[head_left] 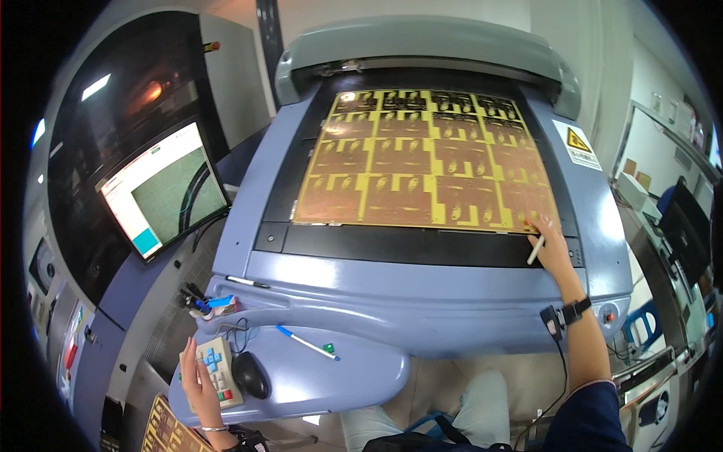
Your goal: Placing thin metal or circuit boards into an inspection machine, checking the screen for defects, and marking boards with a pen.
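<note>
Sleeve (591, 422); RH (553, 247) w/ pen (535, 250); warning lbl (578, 145)

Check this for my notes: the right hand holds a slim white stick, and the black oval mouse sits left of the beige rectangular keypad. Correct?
No: the head view shows the black oval mouse to the right of the beige rectangular keypad. The right hand does hold the slim white stick.

A rectangular copper-and-yellow panel (403, 159) lies on a flat black bed (376, 245), with a beige keypad (217, 364), black mouse (251, 375) and blue-and-white pen (307, 343) on a rounded blue-grey ledge (339, 386).
</note>
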`<state>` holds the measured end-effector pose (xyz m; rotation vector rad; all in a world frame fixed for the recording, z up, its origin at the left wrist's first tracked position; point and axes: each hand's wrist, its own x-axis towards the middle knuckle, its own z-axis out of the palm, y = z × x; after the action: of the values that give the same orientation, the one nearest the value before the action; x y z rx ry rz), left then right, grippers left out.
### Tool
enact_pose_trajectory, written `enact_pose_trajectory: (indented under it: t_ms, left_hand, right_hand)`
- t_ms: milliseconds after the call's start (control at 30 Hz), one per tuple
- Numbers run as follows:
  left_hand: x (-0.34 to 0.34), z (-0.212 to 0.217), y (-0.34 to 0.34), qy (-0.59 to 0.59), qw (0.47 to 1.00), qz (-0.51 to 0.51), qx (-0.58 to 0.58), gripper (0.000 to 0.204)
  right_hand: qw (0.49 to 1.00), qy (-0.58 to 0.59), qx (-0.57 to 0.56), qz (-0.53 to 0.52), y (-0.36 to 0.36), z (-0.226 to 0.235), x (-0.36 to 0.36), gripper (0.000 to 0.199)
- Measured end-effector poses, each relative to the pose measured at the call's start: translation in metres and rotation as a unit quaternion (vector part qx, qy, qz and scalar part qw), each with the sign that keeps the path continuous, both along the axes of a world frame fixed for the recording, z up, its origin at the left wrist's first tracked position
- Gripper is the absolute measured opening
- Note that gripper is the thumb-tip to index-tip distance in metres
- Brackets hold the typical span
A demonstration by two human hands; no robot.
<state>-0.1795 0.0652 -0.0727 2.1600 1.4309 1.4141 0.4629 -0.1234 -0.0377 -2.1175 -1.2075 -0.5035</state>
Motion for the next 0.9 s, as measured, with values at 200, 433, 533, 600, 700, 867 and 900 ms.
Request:
enact_pose_trajectory:
  t_ms: [200, 433, 533, 600, 700, 867, 900]
  left_hand:
    - [-0.090, -0.028, 0.002, -0.019, 0.982, 0.185, 0.043, 0.028]
    - [-0.147, -0.101, 0.035, 0.123, 0.942, 0.270, -0.154, 0.039]
    - [-0.154, -0.098, 0.038, 0.124, 0.946, 0.251, -0.160, 0.041]
    - [-0.157, -0.098, 0.036, 0.165, 0.938, 0.257, -0.166, 0.039]
    - [-0.153, -0.097, 0.039, 0.187, 0.924, 0.276, -0.185, 0.039]
    - [-0.149, -0.099, 0.039, 0.202, 0.926, 0.277, -0.154, 0.037]
    - [-0.149, -0.099, 0.038, 0.201, 0.927, 0.279, -0.151, 0.037]
  right_hand:
    - [0.984, 0.168, 0.010, 0.055, -0.025, 0.003, -0.066, 0.040]
    - [0.972, 0.156, 0.099, 0.142, -0.037, -0.058, -0.126, 0.034]
    - [0.974, 0.122, 0.055, 0.183, -0.027, -0.066, -0.159, 0.033]
    - [0.962, 0.097, 0.063, 0.247, -0.017, -0.069, -0.178, 0.033]
    - [0.958, 0.090, 0.022, 0.272, 0.000, -0.056, -0.204, 0.030]
    - [0.956, 0.068, 0.053, 0.279, 0.017, -0.060, -0.216, 0.029]
    - [0.956, 0.059, 0.065, 0.279, 0.019, -0.062, -0.218, 0.029]
